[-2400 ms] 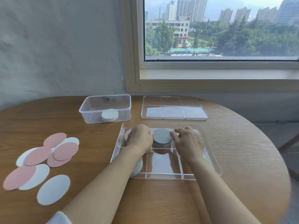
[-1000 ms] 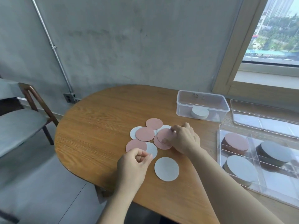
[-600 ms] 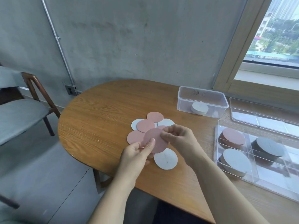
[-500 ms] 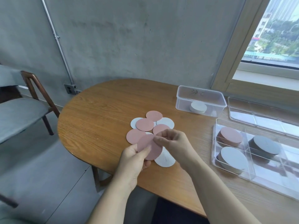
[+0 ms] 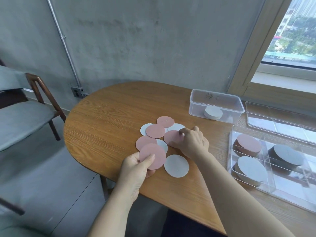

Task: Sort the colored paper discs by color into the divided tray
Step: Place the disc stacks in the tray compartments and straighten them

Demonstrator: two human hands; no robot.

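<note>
Close in: a pink disc (image 5: 152, 156) is held just above the table's near edge, pinched between the thumb and curled fingers of the left hand (image 5: 136, 168). The right hand (image 5: 193, 142) is bent over a second pink disc (image 5: 172, 137) in the loose pile, fingertips on its far edge, thumb at its near edge, clamped on it; whether it is lifted off the wood, cannot tell. Other pink and white discs overlap beside it. One white disc (image 5: 176, 165) lies alone, just right of the held one.

To the right is the divided tray (image 5: 294, 190): pink stack (image 5: 248, 145) in the far-left section, white stack (image 5: 252, 170) in the near-left, grey stack (image 5: 285, 157) in the next section over. Behind it are a clear lid (image 5: 280, 120) and a clear box (image 5: 216, 100) with a white stack inside. All of it sits on a wooden table (image 5: 111, 117). A chair (image 5: 22, 117) stands to the left.
</note>
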